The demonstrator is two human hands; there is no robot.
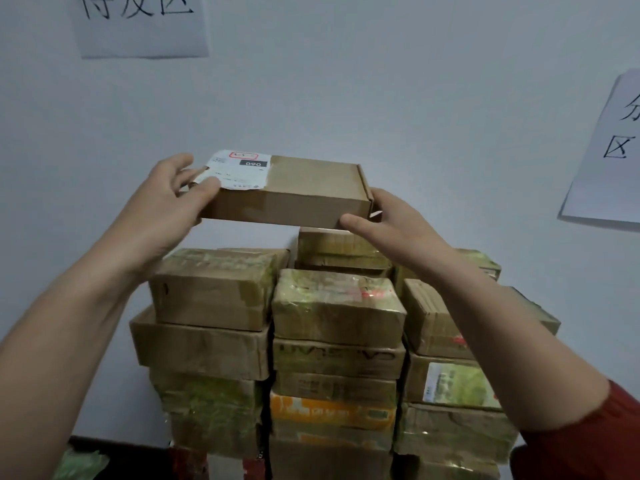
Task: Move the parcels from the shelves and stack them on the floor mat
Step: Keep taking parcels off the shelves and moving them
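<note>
A flat brown cardboard parcel [304,190] with a white shipping label on its left end is held in the air just above a tall stack of parcels [332,327]. My left hand [162,206] grips its left end, thumb on the front face and fingers over the label. My right hand [391,223] holds its right end, with the thumb under the lower front edge. The parcel hangs a little above the topmost box [325,244] at the back of the stack. The stack is built in three columns of taped brown boxes against the wall.
A white wall stands right behind the stack, with a paper sign [142,26] at the top left and another paper sign [609,150] at the right. A dark floor strip [114,448] and something green [79,465] show at the lower left.
</note>
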